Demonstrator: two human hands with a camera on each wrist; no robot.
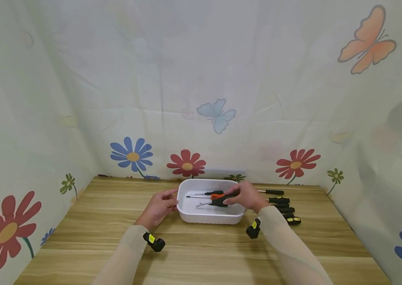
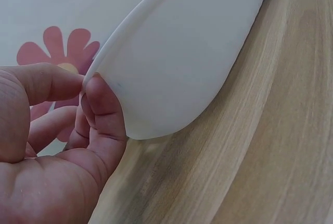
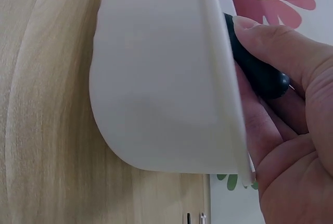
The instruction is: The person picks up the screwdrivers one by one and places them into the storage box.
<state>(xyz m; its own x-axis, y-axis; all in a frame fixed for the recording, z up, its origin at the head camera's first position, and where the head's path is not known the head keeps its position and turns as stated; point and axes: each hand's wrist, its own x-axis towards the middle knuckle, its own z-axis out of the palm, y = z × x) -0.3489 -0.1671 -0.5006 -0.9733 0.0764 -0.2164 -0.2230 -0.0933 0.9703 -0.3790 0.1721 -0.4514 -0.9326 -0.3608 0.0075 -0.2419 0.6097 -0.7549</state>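
Observation:
A white rectangular container (image 1: 211, 219) stands on the table, with several screwdrivers lying inside. My left hand (image 1: 158, 209) pinches the container's left rim between thumb and fingers, plain in the left wrist view. Over the right side of the container, my right hand (image 1: 245, 196) holds a screwdriver by its dark handle (image 3: 260, 73); the container wall hides its shaft in the right wrist view. Among the tools inside are a screwdriver with an orange-and-black handle (image 1: 217, 196) and one with a slim black handle (image 1: 215, 192).
Right of the container, several more screwdrivers (image 1: 279, 200) lie side by side on the wood-grain table (image 1: 201, 253), partly behind the right forearm. A curtain with printed flowers and butterflies (image 1: 201, 79) rises along the table's back and sides.

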